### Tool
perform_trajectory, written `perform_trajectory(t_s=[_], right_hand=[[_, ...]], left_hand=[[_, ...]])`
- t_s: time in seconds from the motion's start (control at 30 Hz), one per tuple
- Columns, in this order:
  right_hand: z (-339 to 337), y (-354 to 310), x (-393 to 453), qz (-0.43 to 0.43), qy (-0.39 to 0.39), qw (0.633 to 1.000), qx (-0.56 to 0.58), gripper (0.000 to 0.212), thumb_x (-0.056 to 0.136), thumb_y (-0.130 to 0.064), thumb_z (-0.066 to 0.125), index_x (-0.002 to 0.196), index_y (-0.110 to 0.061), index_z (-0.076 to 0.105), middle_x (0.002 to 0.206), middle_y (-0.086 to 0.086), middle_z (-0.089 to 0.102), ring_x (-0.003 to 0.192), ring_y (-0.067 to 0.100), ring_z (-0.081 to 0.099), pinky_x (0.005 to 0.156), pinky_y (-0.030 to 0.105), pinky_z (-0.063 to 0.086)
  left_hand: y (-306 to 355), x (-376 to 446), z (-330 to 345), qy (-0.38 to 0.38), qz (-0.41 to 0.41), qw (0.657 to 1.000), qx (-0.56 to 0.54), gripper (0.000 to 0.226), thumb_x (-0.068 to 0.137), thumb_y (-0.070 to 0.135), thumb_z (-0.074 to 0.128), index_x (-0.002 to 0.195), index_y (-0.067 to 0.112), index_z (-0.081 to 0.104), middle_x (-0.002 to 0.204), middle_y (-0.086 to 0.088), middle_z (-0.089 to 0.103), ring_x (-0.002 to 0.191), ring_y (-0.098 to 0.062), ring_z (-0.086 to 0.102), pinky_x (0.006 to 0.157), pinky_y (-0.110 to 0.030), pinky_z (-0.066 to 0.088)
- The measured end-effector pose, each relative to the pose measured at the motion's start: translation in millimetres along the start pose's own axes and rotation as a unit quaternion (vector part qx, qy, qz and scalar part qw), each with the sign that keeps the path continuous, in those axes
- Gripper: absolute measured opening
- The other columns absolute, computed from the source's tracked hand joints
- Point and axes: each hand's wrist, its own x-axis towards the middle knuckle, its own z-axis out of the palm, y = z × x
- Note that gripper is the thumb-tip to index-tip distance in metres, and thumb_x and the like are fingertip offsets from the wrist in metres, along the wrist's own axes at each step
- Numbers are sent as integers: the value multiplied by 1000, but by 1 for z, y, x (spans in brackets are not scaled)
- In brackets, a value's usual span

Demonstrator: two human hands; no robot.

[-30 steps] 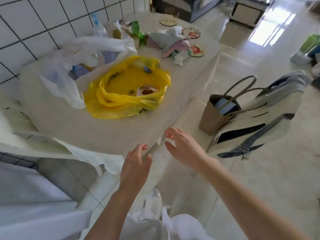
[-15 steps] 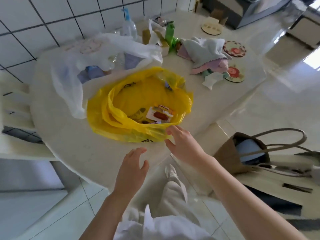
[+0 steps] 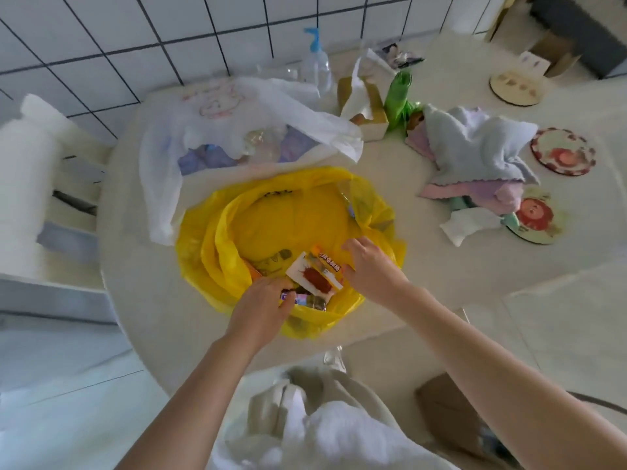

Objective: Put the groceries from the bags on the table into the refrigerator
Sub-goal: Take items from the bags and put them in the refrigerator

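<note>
You're leaning over the round table [image 3: 142, 273] with both hands down in the yellow bag [image 3: 217, 239], which is sitting open near the table's front edge. Your left hand [image 3: 263, 308] is curling its fingers around something small and purple at the bag's near rim, though I can't tell if it's actually gripping it. Your right hand [image 3: 368, 268] is resting open-ish on the bag's right side, fingers spread, touching the edge of the white snack packet [image 3: 314, 274] with the red picture, not clamping it. That packet is lying inside the bag, between your hands. The white bag [image 3: 271, 106] with more groceries is sitting just behind, touching the yellow one. A pile of cloths [image 3: 475, 154] is lying off to the right.
</note>
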Motion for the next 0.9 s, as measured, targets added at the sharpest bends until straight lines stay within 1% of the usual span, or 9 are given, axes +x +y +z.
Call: perform_trajectory(t_s=[0.07, 0.13, 0.23, 0.3, 0.43, 0.53, 0.63, 0.7, 0.9], right_hand=[[-7, 3, 19, -25, -11, 999, -21, 36, 96, -19, 48, 130, -6, 48, 125, 11, 51, 112, 28, 54, 90, 33, 47], [-13, 6, 40, -46, -19, 998, -28, 36, 96, -16, 48, 130, -4, 47, 125, 12, 49, 111, 29, 54, 92, 36, 47], [-19, 10, 69, -50, -13, 998, -32, 36, 96, -14, 47, 131, -5, 46, 127, 12, 48, 113, 29, 52, 94, 37, 46], [-20, 13, 85, -51, -8, 997, -50, 37, 96, -16, 47, 132, -5, 45, 129, 12, 47, 118, 30, 48, 96, 37, 43], [-17, 19, 110, -63, -30, 987, -143, 40, 96, -20, 46, 133, -4, 43, 130, 11, 45, 120, 30, 44, 99, 37, 40], [-10, 25, 125, -36, -22, 987, -155, 47, 92, -15, 50, 136, -4, 38, 131, 14, 43, 119, 34, 43, 96, 40, 44], [-8, 26, 133, 12, -13, 989, -147, 57, 88, -8, 51, 141, -4, 32, 136, 18, 40, 123, 41, 39, 94, 45, 46], [-8, 27, 137, 36, -13, 989, -142, 62, 89, -6, 50, 145, -5, 25, 144, 20, 32, 131, 46, 32, 100, 50, 42], [-8, 40, 155, 91, -2, 984, -152, 68, 85, 2, 52, 145, -7, 20, 152, 21, 14, 135, 51, 20, 110, 58, 26]], left_hand=[[-4, 4, 2, -6, -21, 1000, 22, 26, 98, 33, 50, 111, 15, 65, 109, -3, 67, 105, -20, 57, 83, -31, 51], [-10, 5, 4, -7, -50, 997, 62, 27, 98, 36, 48, 110, 17, 63, 108, 0, 66, 103, -19, 55, 80, -29, 49], [-19, 1, 4, -22, -100, 990, 94, 31, 96, 36, 53, 122, 20, 58, 120, 3, 59, 113, -18, 50, 85, -29, 51], [-24, -2, 4, -45, -101, 987, 115, 39, 92, 32, 60, 130, 22, 53, 129, 6, 53, 119, -17, 45, 87, -27, 50], [-27, 5, 2, -82, -63, 986, 135, 54, 88, 27, 66, 138, 26, 46, 136, 8, 49, 127, -16, 39, 99, -26, 45], [-26, 19, 4, -142, -13, 976, 166, 63, 86, 24, 69, 142, 24, 41, 140, 6, 46, 131, -16, 38, 106, -30, 40], [-24, 27, 9, -191, 3, 961, 198, 70, 83, 22, 71, 144, 24, 36, 140, 3, 44, 131, -18, 36, 107, -31, 38], [-21, 30, 15, -210, 12, 954, 214, 73, 82, 22, 71, 145, 24, 34, 139, 2, 43, 132, -21, 34, 107, -33, 38], [-13, 39, 25, -215, 54, 942, 254, 70, 81, 28, 70, 140, 23, 33, 131, 1, 48, 125, -25, 36, 98, -38, 39]])
